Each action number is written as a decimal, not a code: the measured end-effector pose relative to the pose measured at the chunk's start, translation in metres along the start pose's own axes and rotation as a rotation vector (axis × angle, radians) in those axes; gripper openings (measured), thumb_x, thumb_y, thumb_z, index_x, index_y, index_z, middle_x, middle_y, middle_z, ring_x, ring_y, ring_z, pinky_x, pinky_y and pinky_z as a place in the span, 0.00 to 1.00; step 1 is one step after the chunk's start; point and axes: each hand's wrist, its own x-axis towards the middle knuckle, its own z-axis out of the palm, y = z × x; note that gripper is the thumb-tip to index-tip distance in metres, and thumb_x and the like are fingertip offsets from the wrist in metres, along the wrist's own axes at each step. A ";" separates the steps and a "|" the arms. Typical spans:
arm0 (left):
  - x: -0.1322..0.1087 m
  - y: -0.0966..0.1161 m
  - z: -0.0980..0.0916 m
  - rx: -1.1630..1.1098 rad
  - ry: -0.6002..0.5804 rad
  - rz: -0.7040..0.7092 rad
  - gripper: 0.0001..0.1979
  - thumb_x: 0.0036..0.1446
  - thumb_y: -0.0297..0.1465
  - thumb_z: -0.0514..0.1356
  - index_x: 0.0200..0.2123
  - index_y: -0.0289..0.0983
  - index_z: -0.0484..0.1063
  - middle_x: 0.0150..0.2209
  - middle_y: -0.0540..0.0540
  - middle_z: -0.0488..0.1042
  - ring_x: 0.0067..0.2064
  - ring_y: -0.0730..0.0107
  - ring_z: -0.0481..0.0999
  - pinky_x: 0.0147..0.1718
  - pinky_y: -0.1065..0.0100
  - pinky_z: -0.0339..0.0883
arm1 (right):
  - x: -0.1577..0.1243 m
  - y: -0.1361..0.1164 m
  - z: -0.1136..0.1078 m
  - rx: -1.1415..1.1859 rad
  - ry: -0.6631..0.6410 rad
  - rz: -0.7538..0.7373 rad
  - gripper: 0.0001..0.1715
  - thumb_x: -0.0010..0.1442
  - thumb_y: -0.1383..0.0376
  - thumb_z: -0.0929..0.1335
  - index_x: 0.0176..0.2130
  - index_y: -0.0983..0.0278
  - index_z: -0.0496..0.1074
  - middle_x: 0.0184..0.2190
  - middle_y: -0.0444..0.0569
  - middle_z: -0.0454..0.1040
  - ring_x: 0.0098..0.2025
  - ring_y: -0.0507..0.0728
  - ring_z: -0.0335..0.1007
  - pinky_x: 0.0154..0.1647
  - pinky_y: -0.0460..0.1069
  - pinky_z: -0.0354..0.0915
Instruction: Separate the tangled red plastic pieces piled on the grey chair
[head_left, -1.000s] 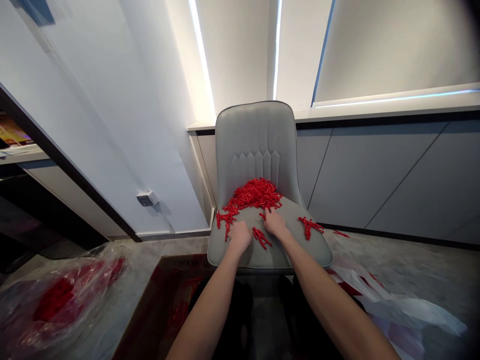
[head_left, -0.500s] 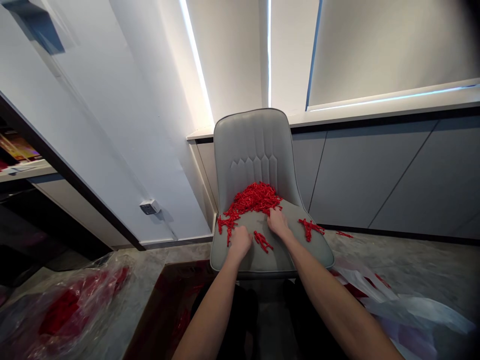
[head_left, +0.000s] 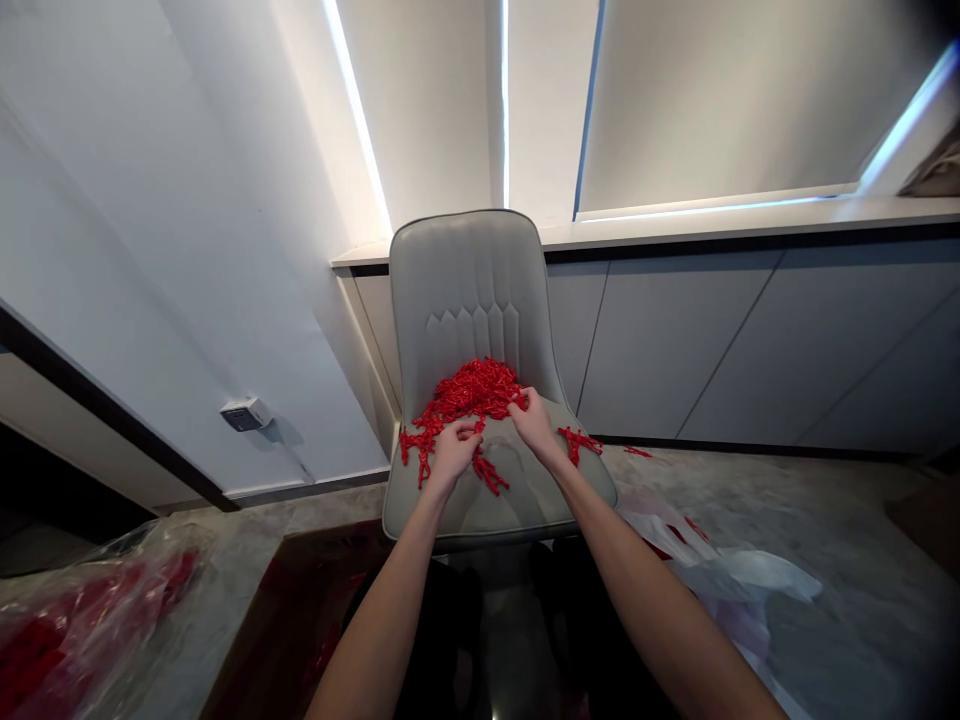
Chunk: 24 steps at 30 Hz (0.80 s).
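A heap of small, glossy red pieces (head_left: 476, 388) lies at the back of the grey chair's seat (head_left: 487, 515). My left hand (head_left: 454, 450) pinches a small red piece (head_left: 480, 426) between thumb and fingertips, just in front of the heap. Below those fingers, a little cluster of red pieces (head_left: 490, 474) rests on the seat. At the heap's right edge, my right hand (head_left: 534, 424) is closed, its fingertips on a red piece (head_left: 519, 400) that they partly hide. More loose red pieces (head_left: 424, 450) spread left of my left hand, and another small group (head_left: 577, 442) sits near the seat's right edge.
Clear plastic bags (head_left: 82, 620) with red contents lie on the floor at left. An open brown box (head_left: 262, 600) stands before the chair. White plastic bags (head_left: 735, 580) are at right. One red piece (head_left: 637, 452) lies by the grey cabinets (head_left: 690, 340).
My left hand has come up toward the heap and now pinches a red piece. My right hand's fingers have shifted along the heap's right edge. The view has turned to the right.
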 end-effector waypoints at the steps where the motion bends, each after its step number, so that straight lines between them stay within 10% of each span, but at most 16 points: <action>1: -0.001 0.002 0.004 -0.049 -0.034 -0.013 0.07 0.52 0.25 0.62 0.37 0.34 0.73 0.26 0.47 0.76 0.25 0.70 0.76 0.27 0.70 0.68 | -0.002 -0.002 -0.003 0.036 -0.016 -0.014 0.14 0.55 0.61 0.63 0.40 0.62 0.68 0.36 0.49 0.75 0.34 0.57 0.68 0.36 0.49 0.64; 7: -0.007 0.009 0.020 -0.190 -0.137 -0.040 0.10 0.53 0.29 0.63 0.39 0.33 0.73 0.28 0.47 0.75 0.22 0.76 0.71 0.23 0.73 0.64 | -0.011 -0.006 -0.012 0.308 -0.211 -0.021 0.13 0.48 0.58 0.68 0.32 0.64 0.72 0.26 0.44 0.72 0.26 0.51 0.61 0.27 0.47 0.59; 24: -0.006 0.015 0.025 -0.248 -0.076 0.019 0.09 0.49 0.28 0.62 0.36 0.34 0.71 0.26 0.52 0.72 0.19 0.80 0.63 0.20 0.75 0.56 | -0.015 -0.005 0.003 0.438 -0.162 0.142 0.17 0.46 0.55 0.70 0.33 0.62 0.68 0.18 0.38 0.66 0.19 0.50 0.58 0.19 0.45 0.53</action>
